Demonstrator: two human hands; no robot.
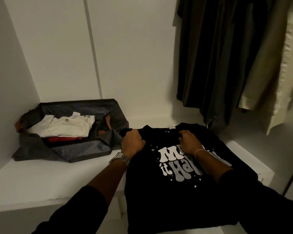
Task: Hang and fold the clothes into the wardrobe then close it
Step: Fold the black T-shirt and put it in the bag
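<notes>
Black T-shirt (176, 191) spread print-up across the right half of a white wardrobe shelf (41, 176), hem spilling over the front edge, apparently laid flat for folding. Left hand (132, 142) gripping the shoulder fabric at the shirt's far left corner; right hand (190, 141) curled into the cloth just beside the collar, both seemingly tensioning the upper edge to square it before a fold. Steel wristwatch (121, 158) on the left wrist, thin bracelet (199, 152) on the right. Open dark bag (71, 130) in the shelf's far left corner, holding a folded white garment (61, 127) over something red (63, 139), probably still awaiting sorting. Dark and cream hanging clothes (227, 56) already up at the right. Lettering partly masked by the right forearm, only fragments legible. Rail, hangers and wardrobe door out of view; bag's lower contents indistinct.
</notes>
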